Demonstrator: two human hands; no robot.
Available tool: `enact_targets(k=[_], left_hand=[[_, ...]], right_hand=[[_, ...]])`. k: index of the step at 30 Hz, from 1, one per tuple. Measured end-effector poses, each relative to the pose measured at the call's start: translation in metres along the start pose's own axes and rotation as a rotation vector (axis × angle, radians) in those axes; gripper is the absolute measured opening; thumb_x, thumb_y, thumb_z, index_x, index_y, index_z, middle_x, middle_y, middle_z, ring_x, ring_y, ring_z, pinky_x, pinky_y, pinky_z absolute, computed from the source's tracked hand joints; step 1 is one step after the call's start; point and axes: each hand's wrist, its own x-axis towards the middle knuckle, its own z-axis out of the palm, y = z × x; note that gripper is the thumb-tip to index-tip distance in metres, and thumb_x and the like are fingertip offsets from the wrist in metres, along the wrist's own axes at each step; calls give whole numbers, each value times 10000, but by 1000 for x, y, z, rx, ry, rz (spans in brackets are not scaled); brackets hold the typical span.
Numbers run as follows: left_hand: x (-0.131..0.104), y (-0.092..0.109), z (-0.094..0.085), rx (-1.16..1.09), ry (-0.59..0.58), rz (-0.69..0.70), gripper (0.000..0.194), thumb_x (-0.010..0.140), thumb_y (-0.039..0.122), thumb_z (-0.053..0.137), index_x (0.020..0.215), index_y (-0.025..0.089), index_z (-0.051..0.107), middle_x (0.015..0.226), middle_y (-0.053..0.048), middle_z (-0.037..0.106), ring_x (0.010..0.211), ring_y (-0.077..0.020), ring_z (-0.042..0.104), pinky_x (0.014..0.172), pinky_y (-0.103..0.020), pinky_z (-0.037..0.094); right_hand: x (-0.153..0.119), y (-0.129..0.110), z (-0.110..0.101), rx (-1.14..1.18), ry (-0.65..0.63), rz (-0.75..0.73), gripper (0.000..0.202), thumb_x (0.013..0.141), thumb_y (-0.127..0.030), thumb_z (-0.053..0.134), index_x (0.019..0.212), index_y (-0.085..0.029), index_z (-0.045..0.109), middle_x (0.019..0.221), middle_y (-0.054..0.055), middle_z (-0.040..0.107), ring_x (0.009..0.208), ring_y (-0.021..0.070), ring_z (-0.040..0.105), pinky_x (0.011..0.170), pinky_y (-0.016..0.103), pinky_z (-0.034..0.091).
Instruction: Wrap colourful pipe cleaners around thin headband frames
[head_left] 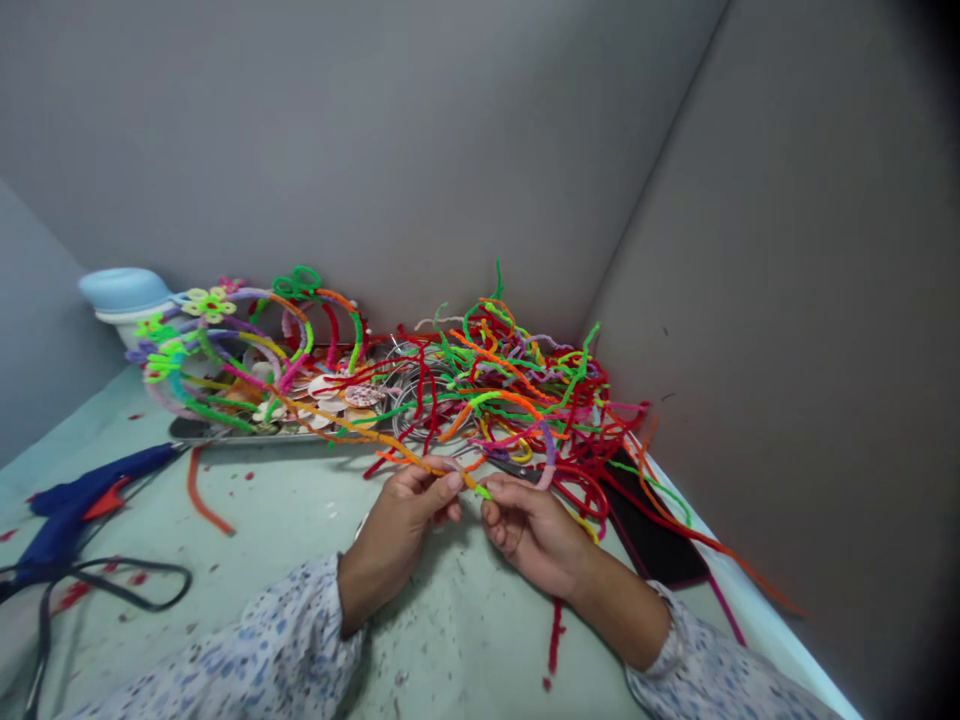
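Note:
An orange pipe cleaner [375, 436] runs from the tray area down to my two hands at the middle of the view. My left hand [409, 515] pinches it between thumb and fingers. Just to the right, my right hand [529, 525] pinches the bright green piece [481, 491] at its end. Behind my right hand rises a curved strip [544, 440] wrapped in orange, green, purple and pink; its lower end is hidden by the hand.
A metal tray [255, 438] holds shells and flower-decorated hoops [210, 305]. Beside it lies a tangled heap of pipe cleaners [517, 370]. A blue glue gun [67, 505] with a cord is at left, a black flat object [660, 540] at right, and a blue-lidded container [127, 292] behind.

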Motion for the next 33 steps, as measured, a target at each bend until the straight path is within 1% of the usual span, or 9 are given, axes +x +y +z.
enact_targets(k=[2, 6, 9, 13, 17, 20, 24, 27, 33], left_hand=[[0, 0, 0, 5, 1, 17, 205, 718, 295, 693, 841, 147, 620, 614, 23, 564, 534, -72, 484, 531, -184, 355], [1, 1, -1, -17, 24, 30, 193, 709, 281, 700, 840, 160, 627, 606, 28, 567, 537, -75, 497, 535, -186, 362], [1, 1, -1, -20, 20, 22, 198, 702, 288, 704, 838, 164, 631, 589, 26, 574, 531, -79, 499, 532, -187, 363], [0, 2, 0, 0, -7, 26, 200, 693, 298, 710, 813, 158, 631, 586, 17, 585, 546, -91, 509, 544, -195, 371], [-1, 3, 1, 16, -34, 35, 201, 679, 294, 720, 802, 161, 635, 590, 14, 597, 545, -94, 509, 548, -199, 369], [-1, 3, 0, 35, -63, 48, 168, 701, 284, 703, 797, 164, 637, 585, 15, 596, 549, -94, 511, 555, -200, 368], [-1, 1, 0, 47, -88, 77, 139, 712, 274, 694, 775, 161, 641, 608, 14, 598, 559, -95, 519, 558, -202, 368], [0, 0, 0, 39, -82, 77, 152, 711, 278, 695, 799, 167, 642, 610, 16, 603, 555, -96, 522, 557, -203, 369], [0, 2, 3, -18, -85, 22, 158, 708, 271, 698, 776, 143, 634, 595, 14, 591, 540, -87, 509, 527, -195, 352]], right_hand=[[0, 0, 0, -3, -4, -1, 99, 707, -198, 674, 741, -165, 587, 546, -36, 604, 440, 58, 527, 418, 139, 371], [2, 1, -2, -1, -47, -43, 118, 732, -229, 681, 761, -168, 583, 613, -25, 627, 501, 59, 559, 451, 138, 387], [2, 1, -2, 19, -36, -34, 140, 708, -201, 707, 782, -159, 596, 614, -25, 627, 513, 57, 570, 473, 135, 415], [2, -1, -1, 64, -6, -7, 155, 655, -135, 727, 746, -141, 601, 572, -29, 613, 499, 53, 567, 496, 131, 447], [0, -3, -1, 77, -19, 46, 142, 645, -125, 706, 695, -141, 574, 530, -26, 604, 442, 45, 537, 436, 116, 415], [-1, -5, -1, 75, -32, 93, 143, 642, -132, 687, 662, -151, 546, 511, -24, 602, 408, 42, 518, 391, 105, 379], [0, -6, -3, 68, -58, 131, 132, 655, -141, 664, 666, -158, 534, 499, -31, 585, 383, 41, 495, 347, 104, 332], [1, -5, -5, 83, -58, 119, 133, 658, -139, 662, 681, -164, 534, 501, -38, 578, 382, 43, 485, 335, 108, 317], [3, -3, -4, 114, 8, 52, 107, 688, -168, 665, 709, -161, 560, 505, -40, 579, 416, 47, 509, 384, 108, 380]])
